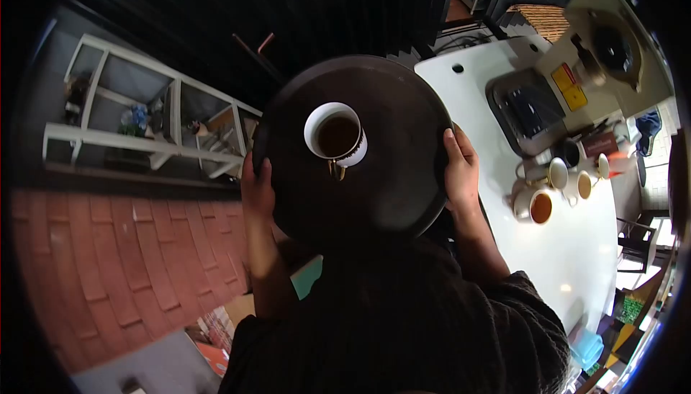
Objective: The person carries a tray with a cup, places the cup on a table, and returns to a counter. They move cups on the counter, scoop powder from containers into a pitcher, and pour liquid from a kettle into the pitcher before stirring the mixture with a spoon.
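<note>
You hold a round dark tray [403, 199] out in front of you with both hands, one at each side. Your left hand [258, 185] is closed on the left edge, and your right hand [461, 167] is closed on the right edge, its thumb lying over the rim. The underside of the tray is hidden, so you cannot tell how the fingers sit beneath it.

A white cup [353, 151] stands upright on the tray, up and left of its middle, apart from both your hands. It holds a dark liquid [337, 136], and its gold handle [336, 170] points back toward you.

To your right is a white table [547, 271]. A cup of amber drink [523, 204] stands on it, with more cups [557, 173] close behind. Farther along the table is a machine [648, 55] bearing a yellow label [570, 88]. A light blue container [587, 348] sits near the table's near end.

To your left stand a white-framed shelf [137, 140] and reddish brickwork [122, 264]. A dark ribbed wall [345, 12] rises beyond the tray.
</note>
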Demonstrator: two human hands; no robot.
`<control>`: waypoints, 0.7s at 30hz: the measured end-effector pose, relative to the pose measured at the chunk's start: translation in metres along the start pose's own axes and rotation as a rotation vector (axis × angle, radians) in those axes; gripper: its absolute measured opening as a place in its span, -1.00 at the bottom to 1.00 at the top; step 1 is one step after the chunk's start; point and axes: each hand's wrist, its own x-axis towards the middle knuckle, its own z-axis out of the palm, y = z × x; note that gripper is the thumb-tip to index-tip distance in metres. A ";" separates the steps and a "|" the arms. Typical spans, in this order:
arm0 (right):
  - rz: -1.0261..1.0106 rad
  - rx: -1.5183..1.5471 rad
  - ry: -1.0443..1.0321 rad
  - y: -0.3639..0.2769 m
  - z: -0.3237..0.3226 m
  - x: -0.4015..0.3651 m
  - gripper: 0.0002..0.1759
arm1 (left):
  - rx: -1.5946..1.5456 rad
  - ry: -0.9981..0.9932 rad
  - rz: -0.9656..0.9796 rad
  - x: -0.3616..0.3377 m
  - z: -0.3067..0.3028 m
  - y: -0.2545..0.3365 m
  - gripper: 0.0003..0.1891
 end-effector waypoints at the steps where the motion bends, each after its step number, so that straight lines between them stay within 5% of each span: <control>1: 0.004 -0.011 -0.005 0.000 0.003 -0.002 -0.57 | 0.011 -0.002 0.036 0.001 -0.004 -0.005 -0.58; 11: -0.054 -0.002 0.114 -0.005 0.067 0.179 -0.60 | 0.099 -0.050 0.044 0.215 0.077 0.046 -0.54; 21: -0.187 -0.019 0.652 0.007 0.122 0.257 -0.57 | 0.286 -0.462 0.107 0.406 0.178 0.123 -0.53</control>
